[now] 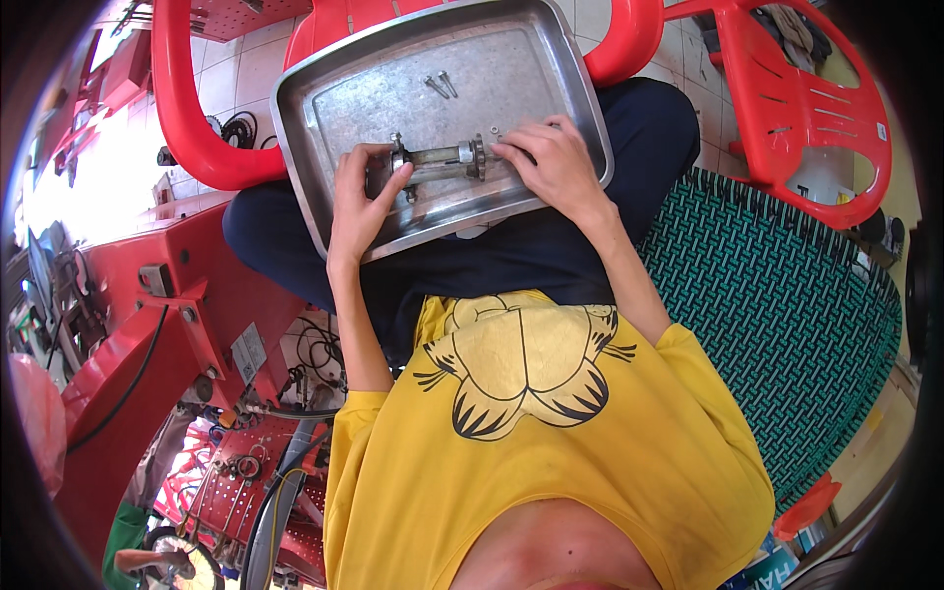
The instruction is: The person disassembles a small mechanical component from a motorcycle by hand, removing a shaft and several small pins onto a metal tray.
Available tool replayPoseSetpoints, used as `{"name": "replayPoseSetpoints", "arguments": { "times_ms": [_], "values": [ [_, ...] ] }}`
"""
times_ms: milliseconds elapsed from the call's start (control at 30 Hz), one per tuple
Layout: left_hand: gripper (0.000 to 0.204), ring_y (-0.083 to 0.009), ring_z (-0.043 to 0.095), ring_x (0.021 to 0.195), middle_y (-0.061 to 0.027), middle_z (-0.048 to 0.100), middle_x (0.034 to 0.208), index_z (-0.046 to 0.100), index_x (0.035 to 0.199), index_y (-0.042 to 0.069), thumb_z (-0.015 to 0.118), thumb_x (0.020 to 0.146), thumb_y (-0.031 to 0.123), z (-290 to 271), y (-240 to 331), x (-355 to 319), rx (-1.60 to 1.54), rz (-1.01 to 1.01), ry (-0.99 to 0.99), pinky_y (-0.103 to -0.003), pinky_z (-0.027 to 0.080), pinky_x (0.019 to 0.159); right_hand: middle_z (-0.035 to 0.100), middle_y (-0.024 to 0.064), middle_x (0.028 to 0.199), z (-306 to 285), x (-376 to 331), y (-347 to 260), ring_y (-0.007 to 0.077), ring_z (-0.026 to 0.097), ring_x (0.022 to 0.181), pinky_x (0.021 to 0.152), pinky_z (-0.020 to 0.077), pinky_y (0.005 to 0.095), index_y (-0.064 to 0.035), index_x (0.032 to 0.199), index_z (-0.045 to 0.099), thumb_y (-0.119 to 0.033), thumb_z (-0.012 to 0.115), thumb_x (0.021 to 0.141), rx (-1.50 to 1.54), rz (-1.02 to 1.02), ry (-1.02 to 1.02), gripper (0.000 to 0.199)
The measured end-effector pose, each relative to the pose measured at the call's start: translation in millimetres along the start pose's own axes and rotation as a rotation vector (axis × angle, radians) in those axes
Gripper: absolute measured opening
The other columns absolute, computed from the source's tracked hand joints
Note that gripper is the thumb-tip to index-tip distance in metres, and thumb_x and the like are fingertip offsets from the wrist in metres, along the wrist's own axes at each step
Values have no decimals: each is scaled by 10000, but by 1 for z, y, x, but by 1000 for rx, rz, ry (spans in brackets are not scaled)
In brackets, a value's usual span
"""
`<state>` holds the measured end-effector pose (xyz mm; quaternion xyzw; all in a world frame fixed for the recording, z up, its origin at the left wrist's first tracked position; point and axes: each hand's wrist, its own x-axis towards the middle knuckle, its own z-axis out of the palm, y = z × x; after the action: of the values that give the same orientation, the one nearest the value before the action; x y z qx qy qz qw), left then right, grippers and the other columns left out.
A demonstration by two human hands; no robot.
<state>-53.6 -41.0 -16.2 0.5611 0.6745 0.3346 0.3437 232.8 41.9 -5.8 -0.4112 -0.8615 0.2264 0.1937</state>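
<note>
A dull metal tray (344,108) rests on my lap, its far side propped on a red plastic chair. In it lies a short steel shaft with flanges and bolts (442,157), turned crosswise. My left hand (359,202) grips the shaft's left end, thumb curled over the flange. My right hand (551,162) lies at the right end, fingertips touching the flange and small washers beside it. Two loose bolts (442,86) sit farther back in the tray.
A red plastic chair (197,118) stands in front of me, another red chair (796,108) at right. I sit on a green woven seat (787,305). A red machine frame (167,324) with cables and parts crowds my left.
</note>
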Motion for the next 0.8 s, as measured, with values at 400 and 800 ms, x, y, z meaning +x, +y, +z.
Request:
{"name": "replayPoseSetpoints", "arguments": {
  "times_ms": [400, 800],
  "values": [
    [385, -257, 568, 977, -110, 592, 1002, 676, 1169, 46, 820, 924, 305, 1, -1, -1, -15, -11, 7, -371, 460, 910, 754, 91, 975, 1, 2, -1, 287, 692, 982, 954, 459, 391, -70, 1069, 743, -271, 753, 937, 22, -1, -9, 241],
    [387, -256, 575, 980, -111, 600, 1007, 680, 1164, 38, 823, 921, 303, 2, -4, -1, -13, -7, 10, -369, 464, 913, 756, 147, 1060, -3, 4, -6, 314, 703, 1022, 965, 464, 408, -66, 1211, 682, -198, 766, 921, 114, 41, -59, 330]
  ]
}}
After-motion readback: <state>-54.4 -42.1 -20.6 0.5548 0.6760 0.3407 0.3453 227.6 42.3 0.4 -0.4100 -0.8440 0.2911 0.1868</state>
